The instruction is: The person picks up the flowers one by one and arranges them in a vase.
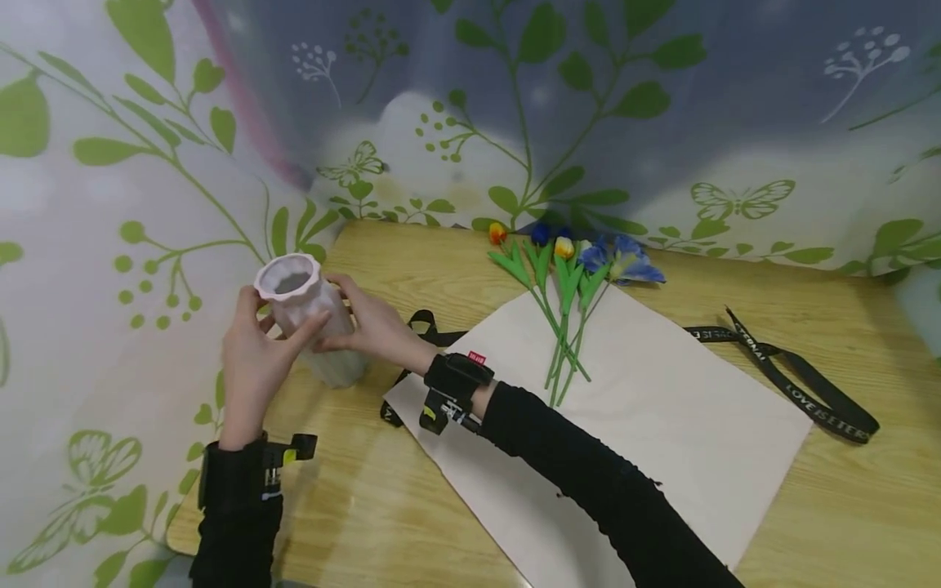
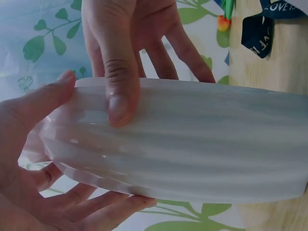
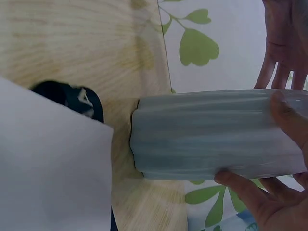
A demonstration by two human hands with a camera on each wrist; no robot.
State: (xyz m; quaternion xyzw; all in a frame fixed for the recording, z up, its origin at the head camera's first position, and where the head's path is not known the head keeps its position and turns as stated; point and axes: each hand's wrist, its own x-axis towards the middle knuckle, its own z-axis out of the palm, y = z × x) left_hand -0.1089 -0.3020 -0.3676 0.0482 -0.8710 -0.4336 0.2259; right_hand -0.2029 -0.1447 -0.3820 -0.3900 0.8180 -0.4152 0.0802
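A pale grey-white vase with a ribbed body and a scalloped rim stands at the left of the table, its open mouth facing up. My left hand holds it near the rim from the left side. From the right, my right hand grips the upper body. In the left wrist view, a thumb presses on the ribbed vase wall while fingers pass behind it. The vase base is against the wooden surface in the right wrist view. Through the mouth only a grey inside shows.
A large white sheet of paper lies across the wooden table. Several tulips and a blue flower rest on its far corner, green stems crossed. A black ribbon with white lettering runs under the sheet. Leaf-patterned curtain hangs behind.
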